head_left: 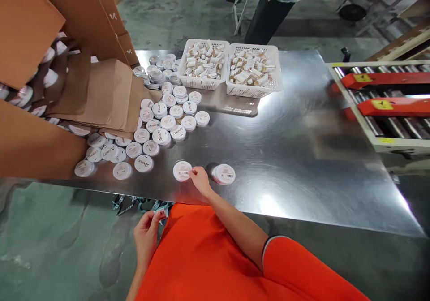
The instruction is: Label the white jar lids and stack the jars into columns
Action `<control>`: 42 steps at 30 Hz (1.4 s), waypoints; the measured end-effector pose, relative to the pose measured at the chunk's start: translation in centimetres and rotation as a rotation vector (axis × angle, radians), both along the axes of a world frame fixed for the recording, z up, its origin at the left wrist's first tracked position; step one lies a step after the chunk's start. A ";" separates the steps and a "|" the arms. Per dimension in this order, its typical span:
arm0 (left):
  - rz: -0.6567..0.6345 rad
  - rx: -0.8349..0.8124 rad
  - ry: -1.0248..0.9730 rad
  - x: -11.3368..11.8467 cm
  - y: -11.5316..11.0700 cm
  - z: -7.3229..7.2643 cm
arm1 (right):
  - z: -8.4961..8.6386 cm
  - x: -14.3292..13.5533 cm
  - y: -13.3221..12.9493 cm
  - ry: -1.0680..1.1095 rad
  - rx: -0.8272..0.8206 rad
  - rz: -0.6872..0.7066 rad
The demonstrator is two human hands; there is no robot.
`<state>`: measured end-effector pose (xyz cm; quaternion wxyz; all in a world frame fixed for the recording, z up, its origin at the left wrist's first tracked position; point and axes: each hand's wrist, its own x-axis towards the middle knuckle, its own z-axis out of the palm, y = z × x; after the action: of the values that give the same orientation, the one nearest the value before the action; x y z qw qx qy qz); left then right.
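My left hand (147, 234) is below the table's front edge, thumb and finger pinched on a small printed label (161, 212). My right hand (200, 181) reaches over the table, its fingertips pressed together on a small white label (184, 173) that lies on the lid of a round white jar (182, 165). Just to the right of that hand sits another round jar (225, 174) with a barcode label on its top. A large group of similar round jars (161, 136) spreads over the left side of the table, some stacked.
Two white plastic baskets (254, 90) (201, 84) full of small bottles stand at the back of the metal table (285, 148). An open cardboard box (33, 133) with brown dividers (97, 95) and more jars is at left. A roller conveyor (386, 108) adjoins at right.
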<state>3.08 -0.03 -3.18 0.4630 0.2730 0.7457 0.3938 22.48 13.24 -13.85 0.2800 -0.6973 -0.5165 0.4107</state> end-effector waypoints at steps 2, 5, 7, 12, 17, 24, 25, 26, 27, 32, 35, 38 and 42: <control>0.009 -0.006 -0.007 0.0 0.0 0.0 | 0.0 0.0 0.0 0.012 -0.011 0.001; 0.023 -0.003 -0.008 0.1 0.0 0.0 | 0.1 -0.1 0.0 0.021 -0.037 -0.001; 0.012 -0.001 -0.003 0.1 0.0 0.0 | 0.2 -0.2 0.0 0.021 -0.048 -0.005; 0.015 0.009 -0.007 0.1 -0.1 -0.1 | 0.2 -0.4 0.0 0.036 -0.011 -0.019; 0.007 0.006 -0.001 0.1 -0.1 -0.1 | 0.0 -0.6 0.1 0.034 0.014 -0.036; -0.010 0.003 0.007 -0.1 -0.3 -0.4 | 0.1 -0.9 0.0 0.000 -0.059 -0.058; -0.009 0.003 0.007 -0.2 -0.3 -0.4 | 0.1 -0.9 0.0 -0.010 -0.065 -0.062; -0.005 0.003 0.006 -0.2 -0.3 -0.5 | 0.2 -0.9 0.0 -0.022 -0.065 -0.066; -0.001 0.000 0.003 -0.1 -0.4 -0.5 | 0.2 -1.0 0.0 -0.035 -0.064 -0.069; 0.009 -0.039 -0.013 -0.2 -0.4 -0.4 | 0.6 -1.2 0.0 -0.073 -0.049 -0.061; 0.005 -0.037 -0.017 -0.1 -0.3 -0.4 | 1.0 -1.2 0.0 -0.087 -0.030 -0.039; -0.006 -0.031 -0.005 0.0 -0.1 -0.2 | 1.2 -1.1 0.1 -0.115 -0.015 -0.027; 0.002 -0.036 0.005 0.2 0.1 0.1 | 1.1 -1.0 0.3 -0.168 -0.015 -0.006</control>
<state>3.25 0.06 -3.04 0.4658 0.2646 0.7541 0.3800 21.52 13.53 -12.73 0.2318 -0.7329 -0.5330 0.3536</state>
